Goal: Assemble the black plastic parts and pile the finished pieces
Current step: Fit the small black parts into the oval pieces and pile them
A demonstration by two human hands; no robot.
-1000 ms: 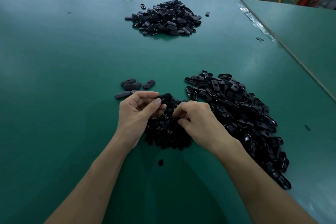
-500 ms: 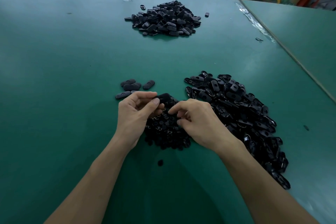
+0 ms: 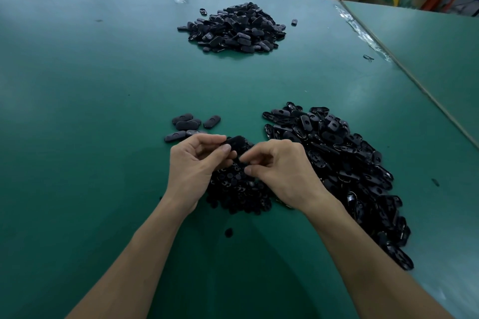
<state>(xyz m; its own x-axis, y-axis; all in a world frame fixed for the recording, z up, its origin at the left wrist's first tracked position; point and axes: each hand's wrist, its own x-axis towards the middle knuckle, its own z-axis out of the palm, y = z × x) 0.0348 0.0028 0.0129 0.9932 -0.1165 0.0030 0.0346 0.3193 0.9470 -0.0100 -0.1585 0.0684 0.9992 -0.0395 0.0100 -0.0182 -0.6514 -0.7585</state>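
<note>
My left hand (image 3: 193,163) grips an oval black shell (image 3: 235,143) between thumb and fingers, just above a heap of small round black parts (image 3: 237,190). My right hand (image 3: 281,169) is right beside it, its fingertips pinched together over that heap; what they pinch is too small to tell. A large heap of oval black shells (image 3: 337,158) lies to the right of my hands. Several assembled black pieces (image 3: 186,124) lie in a small group just beyond my left hand.
A bigger pile of black pieces (image 3: 233,28) sits at the far middle of the green table (image 3: 77,111). One loose round part (image 3: 228,232) lies between my forearms. A second green table (image 3: 427,41) adjoins on the right; orange stools stand beyond.
My right hand has lifted slightly from the small-parts heap and moved left towards the shell in my left hand. My left hand has stayed in place.
</note>
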